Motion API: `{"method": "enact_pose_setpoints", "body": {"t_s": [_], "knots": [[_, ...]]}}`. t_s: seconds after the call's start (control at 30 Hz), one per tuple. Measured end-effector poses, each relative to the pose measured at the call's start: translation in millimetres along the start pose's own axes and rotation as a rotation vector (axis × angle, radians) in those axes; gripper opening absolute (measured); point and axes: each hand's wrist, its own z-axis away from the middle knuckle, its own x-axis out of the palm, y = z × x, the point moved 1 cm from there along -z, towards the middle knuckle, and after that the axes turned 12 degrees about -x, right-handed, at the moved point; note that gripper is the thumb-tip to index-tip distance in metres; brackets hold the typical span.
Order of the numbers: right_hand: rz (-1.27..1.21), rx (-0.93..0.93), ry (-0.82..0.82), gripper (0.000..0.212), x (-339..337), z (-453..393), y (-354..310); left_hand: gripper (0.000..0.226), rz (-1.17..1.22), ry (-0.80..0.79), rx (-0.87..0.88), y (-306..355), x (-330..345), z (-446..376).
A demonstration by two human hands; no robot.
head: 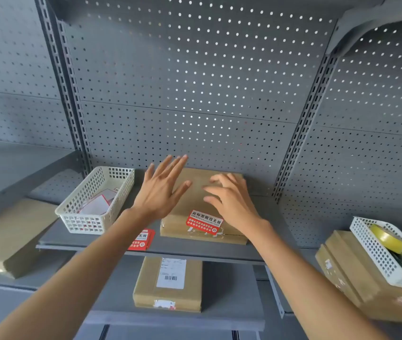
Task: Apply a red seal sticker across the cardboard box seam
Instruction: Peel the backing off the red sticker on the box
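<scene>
A flat cardboard box (195,192) lies on the grey shelf (263,251). A red seal sticker (204,222) with white text is stuck over the box's front top edge, above clear tape. My left hand (161,190) hovers over the box's left side, fingers spread and holding nothing. My right hand (229,200) is over the box's right half, fingers spread and slightly curled, empty. A stack of red seal stickers (144,239) rests on the shelf just left of the box, partly hidden by my left forearm.
A white perforated basket (118,192) with papers stands left of the box. Another basket (376,249) holding a yellow tape roll (386,238) sits on a cardboard box (347,278) at right. A labelled box (168,283) lies on the lower shelf. Flat cardboard (10,239) lies far left.
</scene>
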Motion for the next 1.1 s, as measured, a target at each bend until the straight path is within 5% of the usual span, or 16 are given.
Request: {"method": "enact_pose_setpoints", "body": {"t_s": [0.37,1.1], "knots": [[-0.201,0.090,-0.081,0.021,25,3,-6,0.019,0.052,0.063,0.092,-7,37,37],[-0.434,0.145,-0.226,0.016,30,-10,-9,0.035,0.276,0.144,-0.136,-8,64,64]]}}
